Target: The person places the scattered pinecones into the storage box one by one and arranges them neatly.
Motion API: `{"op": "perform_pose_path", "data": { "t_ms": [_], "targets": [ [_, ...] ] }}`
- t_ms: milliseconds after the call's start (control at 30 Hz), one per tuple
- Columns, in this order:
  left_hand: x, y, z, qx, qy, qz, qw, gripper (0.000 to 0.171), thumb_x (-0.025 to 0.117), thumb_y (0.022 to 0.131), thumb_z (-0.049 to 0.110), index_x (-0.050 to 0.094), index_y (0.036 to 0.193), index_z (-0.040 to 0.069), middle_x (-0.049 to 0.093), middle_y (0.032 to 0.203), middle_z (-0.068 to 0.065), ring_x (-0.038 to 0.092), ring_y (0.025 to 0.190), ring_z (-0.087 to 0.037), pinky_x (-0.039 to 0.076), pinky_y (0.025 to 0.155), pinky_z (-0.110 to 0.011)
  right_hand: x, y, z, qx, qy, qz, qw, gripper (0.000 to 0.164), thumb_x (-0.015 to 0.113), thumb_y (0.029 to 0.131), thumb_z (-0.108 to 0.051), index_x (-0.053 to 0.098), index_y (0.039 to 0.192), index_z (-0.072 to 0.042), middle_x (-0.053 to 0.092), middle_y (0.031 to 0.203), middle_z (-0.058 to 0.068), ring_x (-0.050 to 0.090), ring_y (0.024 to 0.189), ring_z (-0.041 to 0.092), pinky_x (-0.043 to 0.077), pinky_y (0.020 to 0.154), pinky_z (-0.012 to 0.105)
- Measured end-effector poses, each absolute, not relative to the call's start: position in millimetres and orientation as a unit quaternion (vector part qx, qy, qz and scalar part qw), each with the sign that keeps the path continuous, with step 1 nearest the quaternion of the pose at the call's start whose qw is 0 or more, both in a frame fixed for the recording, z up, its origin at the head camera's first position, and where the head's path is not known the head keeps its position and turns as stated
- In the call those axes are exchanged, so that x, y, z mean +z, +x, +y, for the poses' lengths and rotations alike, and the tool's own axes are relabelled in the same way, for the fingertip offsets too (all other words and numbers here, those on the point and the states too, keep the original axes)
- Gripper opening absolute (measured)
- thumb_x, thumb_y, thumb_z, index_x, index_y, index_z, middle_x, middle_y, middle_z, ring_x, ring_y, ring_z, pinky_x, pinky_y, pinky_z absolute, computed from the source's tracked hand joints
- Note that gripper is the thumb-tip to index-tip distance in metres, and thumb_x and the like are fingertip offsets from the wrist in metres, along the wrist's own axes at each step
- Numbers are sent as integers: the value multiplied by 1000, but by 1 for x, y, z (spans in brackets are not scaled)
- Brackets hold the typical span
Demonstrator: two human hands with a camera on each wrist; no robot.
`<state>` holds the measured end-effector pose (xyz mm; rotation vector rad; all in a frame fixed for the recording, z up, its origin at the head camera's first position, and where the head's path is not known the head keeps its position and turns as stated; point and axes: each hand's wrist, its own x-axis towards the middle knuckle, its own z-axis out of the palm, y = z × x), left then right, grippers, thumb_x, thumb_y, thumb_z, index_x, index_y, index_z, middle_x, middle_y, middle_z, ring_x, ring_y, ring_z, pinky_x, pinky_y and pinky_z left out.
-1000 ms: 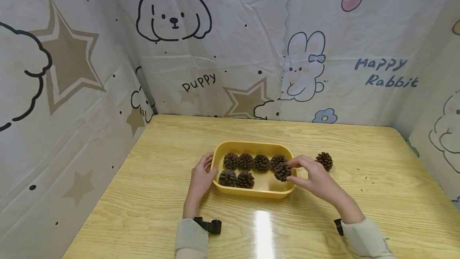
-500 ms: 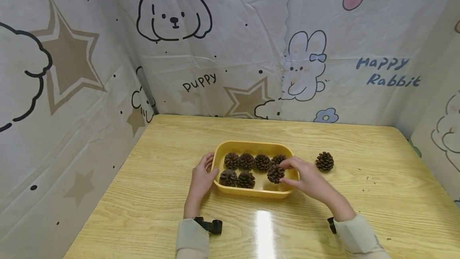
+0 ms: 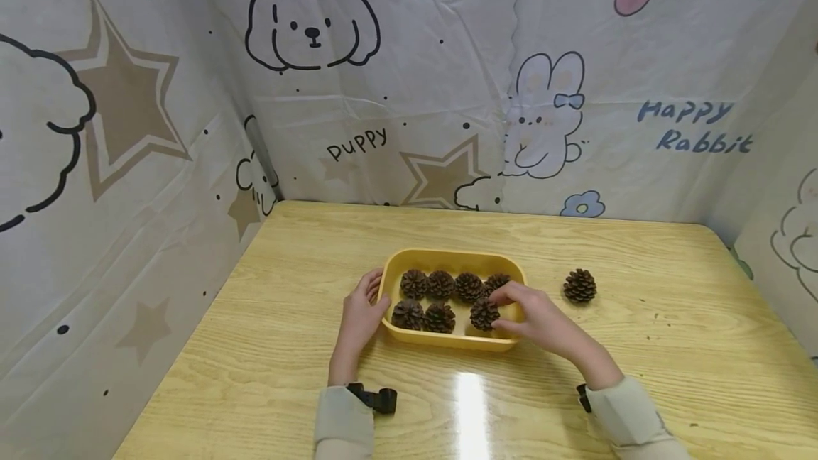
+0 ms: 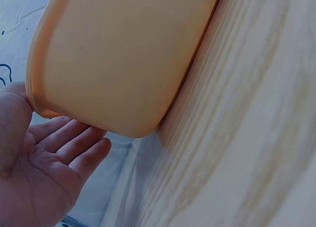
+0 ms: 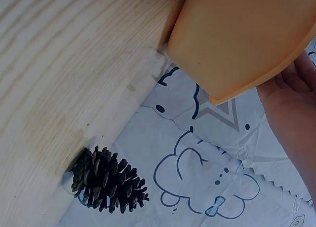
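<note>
In the head view a yellow plastic tub (image 3: 447, 339) stands on the table with several brown pine cones in it, four along the back and two at the front left. My right hand (image 3: 540, 318) reaches over the tub's right rim and pinches a pine cone (image 3: 484, 314) between thumb and fingers, low inside the front right part. In the right wrist view that cone is hidden behind the tub's wall. My left hand (image 3: 363, 311) holds the tub's left end, thumb over the rim and fingers along the outside; the left wrist view shows these fingers (image 4: 79, 148) against the outer wall.
One more pine cone (image 3: 579, 286) lies on the wooden table (image 3: 268, 360) to the right of the tub. A printed cloth (image 3: 409, 91) hangs behind the table and along its sides. Small dark crumbs are scattered on the table's right side.
My right hand has moved left and slightly down with its pine cone, from above the tub's right end to inside, next to the front cones. The left hand keeps its hold.
</note>
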<state>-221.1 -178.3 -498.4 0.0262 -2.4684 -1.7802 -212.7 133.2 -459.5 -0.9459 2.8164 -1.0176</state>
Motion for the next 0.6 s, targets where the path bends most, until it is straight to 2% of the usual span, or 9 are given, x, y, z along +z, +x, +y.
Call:
{"op": "perform_pose_path", "data": {
  "t_ms": [600],
  "targets": [
    [-500,-221,-178,-587,8,-808,47,51,56,92,1,48,142,7,52,143,-20,50,135,-34,45,115,-41,-457,-220,124,-282,-316,904,63,32,73,85,-13,63,115,-4,67,111,10,65,104,28,59,92,46]
  ]
}}
